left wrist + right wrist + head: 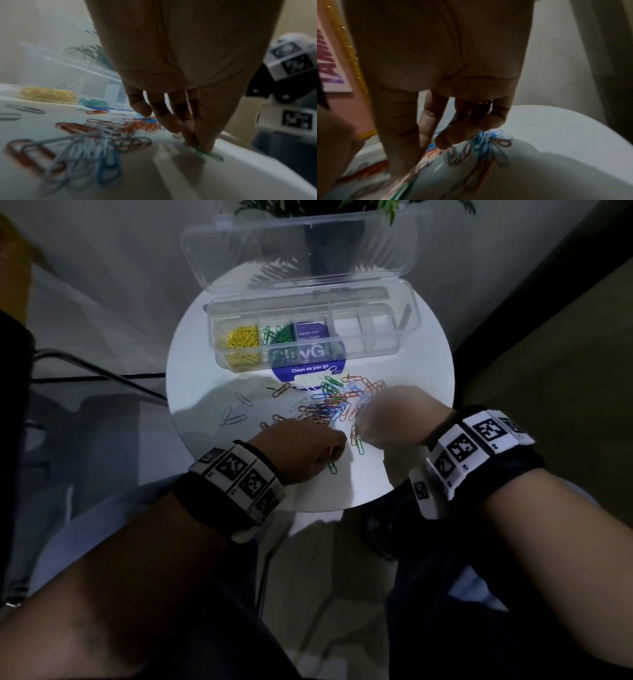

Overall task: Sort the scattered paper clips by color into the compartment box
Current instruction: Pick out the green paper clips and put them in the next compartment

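Observation:
A clear compartment box stands open at the back of the round white table. Yellow clips fill its leftmost compartment and green clips the one beside it. A mixed pile of red, blue and green clips lies in front of the box. My left hand is low at the table's near side. Its thumb and forefinger pinch a green clip that lies on the table. My right hand is blurred over the pile's near right edge, thumb and forefinger pointing down, the other fingers curled.
The box's lid stands up behind it, before a dark plant pot. A blue round sticker lies under the box's front. A few silver clips lie apart at the left. The table's rim runs just under both wrists.

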A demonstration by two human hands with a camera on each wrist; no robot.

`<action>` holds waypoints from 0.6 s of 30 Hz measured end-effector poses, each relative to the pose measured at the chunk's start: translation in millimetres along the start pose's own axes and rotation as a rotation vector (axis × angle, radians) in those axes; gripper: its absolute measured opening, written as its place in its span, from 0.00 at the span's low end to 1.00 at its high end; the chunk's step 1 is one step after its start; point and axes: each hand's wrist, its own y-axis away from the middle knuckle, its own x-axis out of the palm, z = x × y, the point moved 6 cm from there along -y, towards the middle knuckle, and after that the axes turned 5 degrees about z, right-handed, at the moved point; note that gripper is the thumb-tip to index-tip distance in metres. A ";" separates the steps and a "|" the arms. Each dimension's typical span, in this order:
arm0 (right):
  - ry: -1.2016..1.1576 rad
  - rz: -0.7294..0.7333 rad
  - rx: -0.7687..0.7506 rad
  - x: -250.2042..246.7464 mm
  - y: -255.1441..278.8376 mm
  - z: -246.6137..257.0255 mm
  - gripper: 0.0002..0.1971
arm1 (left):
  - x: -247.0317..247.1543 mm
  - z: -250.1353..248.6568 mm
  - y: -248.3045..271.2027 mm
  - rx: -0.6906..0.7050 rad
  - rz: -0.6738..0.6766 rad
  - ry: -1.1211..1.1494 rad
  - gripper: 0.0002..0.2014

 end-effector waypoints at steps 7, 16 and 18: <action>0.247 0.027 0.052 16.9 -2.1 10.3 0.08 | 6.5 -0.4 -8.1 -0.038 0.042 -0.151 0.08; 0.145 0.068 0.050 24.1 -5.9 7.6 0.02 | 8.3 2.9 -2.1 -0.053 0.063 -0.121 0.07; 0.138 0.070 0.050 20.6 -6.6 7.5 0.04 | 6.9 3.8 0.1 -0.041 0.056 -0.108 0.06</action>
